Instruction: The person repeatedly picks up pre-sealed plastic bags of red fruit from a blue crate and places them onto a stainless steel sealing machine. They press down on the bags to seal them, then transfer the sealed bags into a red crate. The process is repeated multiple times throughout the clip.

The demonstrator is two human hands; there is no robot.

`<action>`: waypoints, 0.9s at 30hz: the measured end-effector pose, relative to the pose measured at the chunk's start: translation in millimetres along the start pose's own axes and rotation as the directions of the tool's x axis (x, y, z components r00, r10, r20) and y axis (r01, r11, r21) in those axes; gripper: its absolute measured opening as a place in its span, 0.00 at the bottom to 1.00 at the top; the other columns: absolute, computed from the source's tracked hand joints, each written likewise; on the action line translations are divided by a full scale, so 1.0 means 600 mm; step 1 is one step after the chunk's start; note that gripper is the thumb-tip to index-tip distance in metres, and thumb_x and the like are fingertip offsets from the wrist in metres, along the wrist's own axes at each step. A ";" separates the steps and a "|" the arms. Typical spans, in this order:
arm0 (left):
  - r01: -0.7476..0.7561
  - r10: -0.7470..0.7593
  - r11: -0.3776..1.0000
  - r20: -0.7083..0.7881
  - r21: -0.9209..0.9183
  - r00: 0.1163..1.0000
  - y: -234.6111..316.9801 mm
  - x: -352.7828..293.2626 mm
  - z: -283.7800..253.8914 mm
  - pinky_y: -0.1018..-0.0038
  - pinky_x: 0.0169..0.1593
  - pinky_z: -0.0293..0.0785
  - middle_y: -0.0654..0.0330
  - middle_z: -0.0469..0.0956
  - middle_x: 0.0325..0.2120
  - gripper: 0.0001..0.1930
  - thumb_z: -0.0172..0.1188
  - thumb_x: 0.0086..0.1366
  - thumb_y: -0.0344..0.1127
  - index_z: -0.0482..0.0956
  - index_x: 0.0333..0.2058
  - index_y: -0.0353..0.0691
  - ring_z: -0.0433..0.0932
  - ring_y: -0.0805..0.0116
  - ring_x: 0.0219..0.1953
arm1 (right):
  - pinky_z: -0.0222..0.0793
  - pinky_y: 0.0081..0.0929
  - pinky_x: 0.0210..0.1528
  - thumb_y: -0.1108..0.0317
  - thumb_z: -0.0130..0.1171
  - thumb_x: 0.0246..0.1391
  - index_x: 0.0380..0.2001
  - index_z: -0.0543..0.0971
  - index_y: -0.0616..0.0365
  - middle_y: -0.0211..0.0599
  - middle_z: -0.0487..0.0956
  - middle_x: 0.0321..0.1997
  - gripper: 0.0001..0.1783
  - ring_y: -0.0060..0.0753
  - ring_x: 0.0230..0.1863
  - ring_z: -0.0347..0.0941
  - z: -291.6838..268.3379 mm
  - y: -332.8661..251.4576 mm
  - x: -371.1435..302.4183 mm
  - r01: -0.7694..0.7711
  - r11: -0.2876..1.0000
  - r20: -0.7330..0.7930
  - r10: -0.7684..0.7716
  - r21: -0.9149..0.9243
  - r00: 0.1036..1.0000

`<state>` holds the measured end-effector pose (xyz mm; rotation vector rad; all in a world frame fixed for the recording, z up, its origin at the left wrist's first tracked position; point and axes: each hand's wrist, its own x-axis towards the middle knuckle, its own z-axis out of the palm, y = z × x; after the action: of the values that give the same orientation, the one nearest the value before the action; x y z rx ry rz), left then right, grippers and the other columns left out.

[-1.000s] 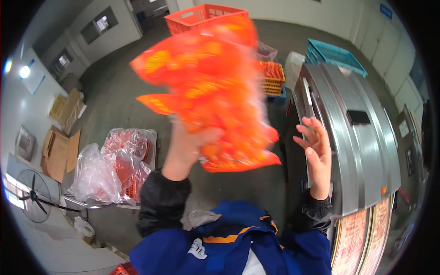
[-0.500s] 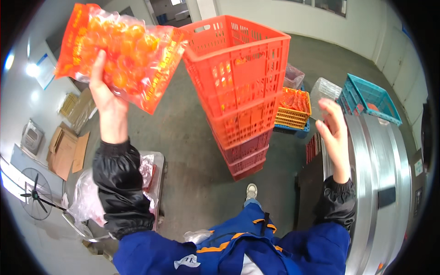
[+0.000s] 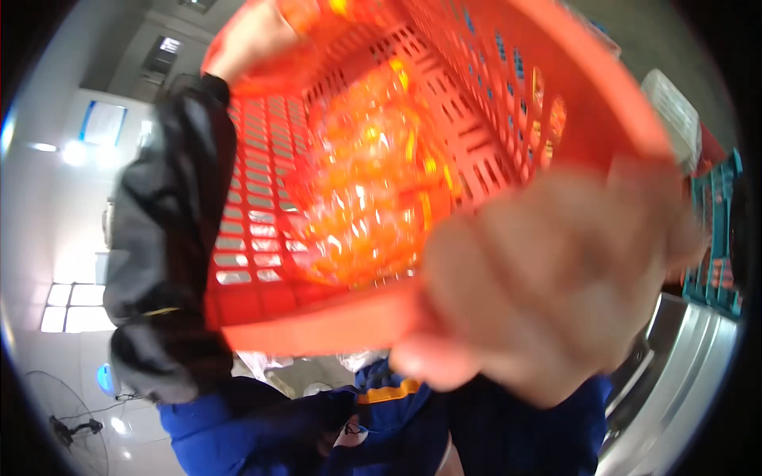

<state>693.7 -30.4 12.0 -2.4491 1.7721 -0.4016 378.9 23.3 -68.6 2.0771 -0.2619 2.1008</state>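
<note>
A red plastic crate (image 3: 317,332) with slotted walls fills the middle of the view, tilted so that I look down into it. Inside lie bags of round orange pieces (image 3: 369,198), clear and shiny with red and yellow print. At the far left rim is my left hand (image 3: 258,38), blurred, its fingers closed on another red-orange bag (image 3: 305,14) that is partly cut off by the upper edge. My right hand (image 3: 548,274) is close and smeared by motion. It appears closed around the near right corner of the rim, thumb on the outer side.
A teal crate (image 3: 710,238) stands at the far right, above a shiny metal surface (image 3: 690,381). Near it is a whitish translucent container (image 3: 673,111). To the lower left stands a black fan (image 3: 75,428).
The crate now looms much closer and tilts toward me. My left hand has moved with its bag to the crate's far left side. My right hand has come to the near rim.
</note>
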 end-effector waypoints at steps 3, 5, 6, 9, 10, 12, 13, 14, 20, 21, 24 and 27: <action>0.000 -0.016 0.993 0.133 0.120 0.991 -0.026 0.012 0.078 0.60 0.42 0.74 0.46 0.77 0.37 0.41 0.70 0.41 0.51 0.63 0.51 0.39 0.77 0.48 0.41 | 0.56 0.28 0.46 0.47 0.45 0.54 0.14 0.74 0.42 0.18 0.69 0.14 0.20 0.19 0.20 0.64 0.018 0.011 0.001 0.011 0.999 -0.113 -0.015 -0.036 0.993; -0.021 0.020 1.000 0.258 0.003 0.966 -0.020 0.069 0.120 0.61 0.48 0.72 0.48 0.77 0.40 0.46 0.75 0.34 0.50 0.64 0.52 0.39 0.75 0.49 0.45 | 0.56 0.27 0.47 0.46 0.45 0.53 0.14 0.74 0.40 0.16 0.69 0.15 0.20 0.17 0.22 0.64 0.010 0.025 0.006 0.021 0.991 0.005 -0.020 -0.134 1.000; 0.047 -0.030 0.998 0.314 -0.046 0.949 -0.032 0.064 0.132 0.62 0.50 0.71 0.47 0.77 0.40 0.48 0.75 0.33 0.50 0.63 0.55 0.40 0.75 0.50 0.46 | 0.59 0.23 0.44 0.48 0.46 0.53 0.18 0.74 0.42 0.18 0.69 0.18 0.17 0.17 0.22 0.65 0.004 0.023 0.005 0.031 0.992 0.054 -0.024 -0.121 0.998; -0.024 0.022 0.975 0.011 0.221 1.000 -0.035 0.038 0.148 0.56 0.53 0.67 0.50 0.71 0.50 0.45 0.71 0.41 0.48 0.60 0.58 0.43 0.70 0.51 0.53 | 0.63 0.16 0.38 0.53 0.50 0.52 0.26 0.74 0.45 0.20 0.70 0.24 0.11 0.18 0.23 0.67 -0.019 0.013 0.004 0.017 0.999 0.181 -0.008 -0.049 0.983; -0.067 0.042 0.941 0.084 0.330 0.996 -0.041 0.040 0.144 0.55 0.53 0.67 0.51 0.69 0.51 0.44 0.69 0.43 0.48 0.59 0.59 0.44 0.69 0.51 0.53 | 0.63 0.16 0.35 0.53 0.51 0.51 0.27 0.74 0.46 0.20 0.70 0.24 0.11 0.18 0.23 0.67 -0.020 0.010 0.007 -0.013 1.000 0.199 0.015 -0.009 0.980; -0.164 0.051 0.841 0.226 0.516 0.973 -0.072 0.041 0.138 0.53 0.53 0.66 0.53 0.67 0.54 0.42 0.66 0.47 0.48 0.58 0.60 0.44 0.68 0.50 0.55 | 0.61 0.19 0.30 0.55 0.54 0.49 0.26 0.74 0.48 0.21 0.69 0.24 0.10 0.17 0.25 0.66 -0.015 0.006 0.008 -0.032 0.996 0.231 0.012 0.085 0.973; -0.189 0.021 0.869 0.348 0.457 0.937 -0.065 0.040 0.101 0.56 0.51 0.68 0.51 0.71 0.50 0.38 0.63 0.50 0.49 0.61 0.58 0.45 0.71 0.51 0.52 | 0.59 0.20 0.28 0.58 0.55 0.47 0.24 0.75 0.48 0.21 0.69 0.24 0.07 0.18 0.26 0.66 -0.011 0.006 0.004 -0.019 0.993 0.244 -0.009 0.114 0.970; -0.124 -0.025 0.926 0.383 0.357 0.923 -0.046 0.044 0.045 0.58 0.51 0.69 0.49 0.73 0.48 0.34 0.62 0.51 0.50 0.65 0.56 0.44 0.72 0.51 0.50 | 0.59 0.22 0.29 0.60 0.57 0.43 0.23 0.75 0.47 0.21 0.70 0.24 0.05 0.20 0.27 0.68 -0.008 -0.002 -0.001 0.006 0.999 0.235 -0.016 0.042 0.972; -0.694 0.579 0.698 -0.433 -0.175 0.691 0.119 -0.190 -0.283 0.74 0.41 0.69 0.58 0.76 0.30 0.19 0.54 0.62 0.33 0.70 0.51 0.37 0.74 0.70 0.34 | 0.69 0.36 0.48 0.77 0.58 0.39 0.37 0.79 0.58 0.42 0.76 0.43 0.16 0.42 0.45 0.74 -0.160 -0.065 -0.043 -0.411 0.897 0.163 0.435 -0.162 0.885; -0.796 0.604 0.579 -0.563 -0.178 0.565 0.160 -0.239 -0.286 0.77 0.43 0.67 0.61 0.74 0.31 0.18 0.52 0.63 0.31 0.70 0.53 0.39 0.71 0.74 0.35 | 0.70 0.34 0.46 0.79 0.58 0.41 0.37 0.79 0.60 0.44 0.76 0.43 0.15 0.43 0.45 0.74 -0.229 -0.103 -0.071 -0.476 0.810 0.104 0.536 -0.343 0.838; -0.822 0.664 0.567 -0.622 0.056 0.415 0.046 -0.478 -0.257 0.64 0.54 0.65 0.55 0.77 0.35 0.19 0.52 0.63 0.38 0.71 0.49 0.32 0.76 0.63 0.41 | 0.70 0.30 0.44 0.79 0.58 0.43 0.36 0.78 0.59 0.40 0.76 0.41 0.13 0.41 0.43 0.74 -0.324 -0.288 -0.135 -0.597 0.641 0.094 0.716 -0.483 0.692; -0.974 0.862 -0.035 -0.500 -0.222 0.083 0.038 -0.552 -0.163 0.61 0.44 0.68 0.52 0.79 0.28 0.20 0.58 0.59 0.40 0.72 0.47 0.34 0.77 0.55 0.31 | 0.69 0.30 0.45 0.80 0.56 0.45 0.35 0.78 0.59 0.41 0.77 0.39 0.11 0.42 0.42 0.74 -0.448 -0.495 -0.178 -0.666 0.314 -0.110 0.851 -0.677 0.513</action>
<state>550.2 282.3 48.6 -0.5613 3.4063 0.0331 192.9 377.5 -177.8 1.8698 -2.1086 1.5489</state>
